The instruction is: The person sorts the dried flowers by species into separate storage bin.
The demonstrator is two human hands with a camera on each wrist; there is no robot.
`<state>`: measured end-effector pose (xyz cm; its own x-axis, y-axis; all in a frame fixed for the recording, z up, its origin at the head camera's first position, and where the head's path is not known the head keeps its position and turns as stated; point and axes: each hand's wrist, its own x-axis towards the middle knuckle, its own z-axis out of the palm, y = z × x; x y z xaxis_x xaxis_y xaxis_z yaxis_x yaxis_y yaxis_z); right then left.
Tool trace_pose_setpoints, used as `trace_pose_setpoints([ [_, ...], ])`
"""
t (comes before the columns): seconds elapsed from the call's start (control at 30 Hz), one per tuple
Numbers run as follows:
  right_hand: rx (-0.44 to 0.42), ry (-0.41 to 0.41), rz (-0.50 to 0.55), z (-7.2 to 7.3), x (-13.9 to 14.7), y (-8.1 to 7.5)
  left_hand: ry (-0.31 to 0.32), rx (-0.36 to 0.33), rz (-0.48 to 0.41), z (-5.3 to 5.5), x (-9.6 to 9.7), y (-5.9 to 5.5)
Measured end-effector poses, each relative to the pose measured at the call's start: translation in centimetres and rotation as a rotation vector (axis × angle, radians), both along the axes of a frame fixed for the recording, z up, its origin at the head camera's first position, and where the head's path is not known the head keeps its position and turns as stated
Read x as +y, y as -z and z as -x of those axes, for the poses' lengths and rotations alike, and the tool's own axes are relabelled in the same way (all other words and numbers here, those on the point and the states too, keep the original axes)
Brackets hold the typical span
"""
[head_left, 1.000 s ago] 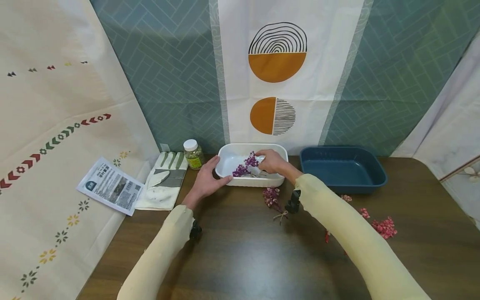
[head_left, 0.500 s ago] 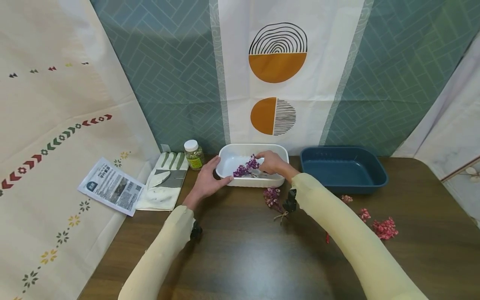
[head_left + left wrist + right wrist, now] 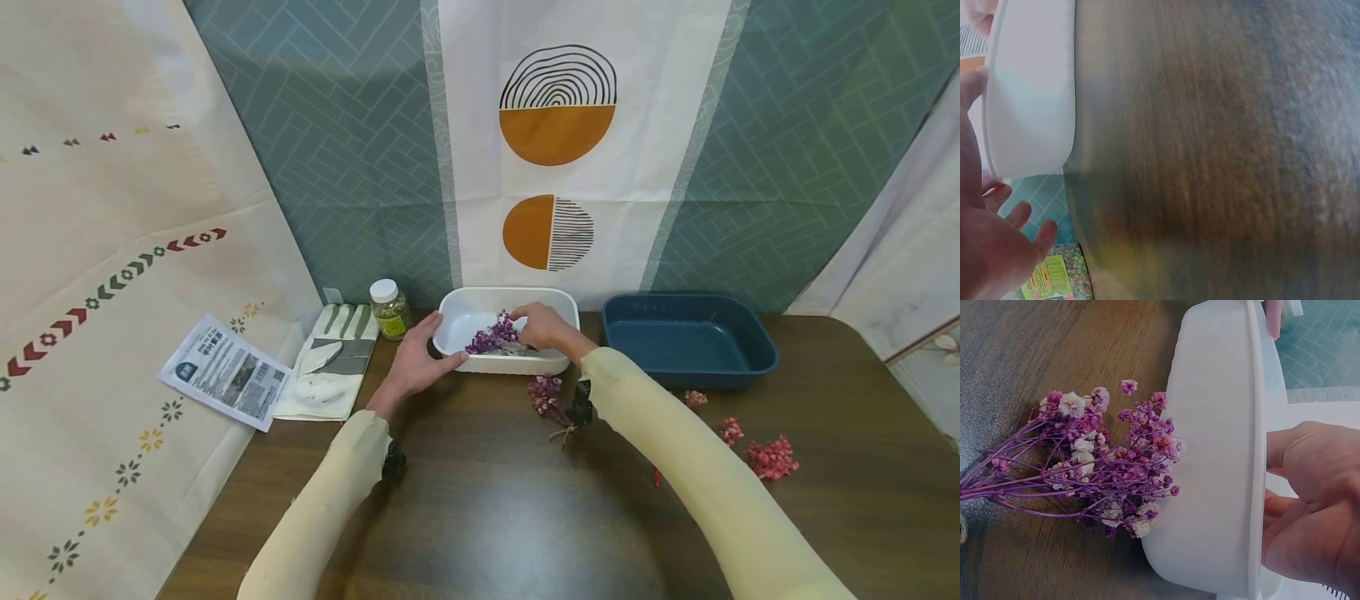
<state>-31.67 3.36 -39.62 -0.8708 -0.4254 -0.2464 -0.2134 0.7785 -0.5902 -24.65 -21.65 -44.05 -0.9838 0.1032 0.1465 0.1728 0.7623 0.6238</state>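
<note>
A white plastic basin [image 3: 510,365] stands against the back wall, with a purple dried-flower bunch [image 3: 491,335] inside. My left hand [image 3: 416,358] spans the basin's left front corner, thumb at the front rim and index finger at the end wall. The other left fingers spread loosely in the left wrist view. My right hand [image 3: 547,327] reaches over the rim into the basin, its index finger at the flower heads. The basin's wall hides those fingertips in the right wrist view, so I cannot tell whether they pinch the bunch. Another purple bunch [image 3: 1110,462], tied with twine, lies in front.
A navy blue basin [image 3: 690,375] sits to the right. Pink-red dried flowers [image 3: 772,458] lie in front of it, partly behind the right sleeve. At left are a white-capped jar [image 3: 391,312], folded work gloves [image 3: 326,375] and a printed packet [image 3: 225,371] on the wooden table [image 3: 480,500].
The purple flowers in the white basin have settled lower and closer together, and the right hand has shifted very slightly. The left hand keeps its place on the corner.
</note>
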Motion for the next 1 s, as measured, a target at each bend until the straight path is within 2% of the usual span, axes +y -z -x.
trace_pose_setpoints([
  [0.3,0.041,-0.009,0.007,-0.7,0.4,-0.3,0.009,0.007,-0.014,0.0,0.0,0.1],
  [0.57,0.191,-0.075,0.077,-1.9,1.4,-1.4,0.005,0.009,-0.016,-0.1,-0.1,0.2],
  [0.77,0.318,-0.066,0.184,-3.2,3.0,-2.0,0.002,0.004,-0.008,-0.2,0.0,0.1],
  [0.87,0.344,-0.044,0.252,-4.2,3.8,-2.2,0.003,0.006,-0.007,-0.2,0.0,0.0],
  [1.0,0.335,-0.023,0.322,-6.1,4.9,-2.4,0.006,0.012,-0.009,-0.2,0.1,0.0],
])
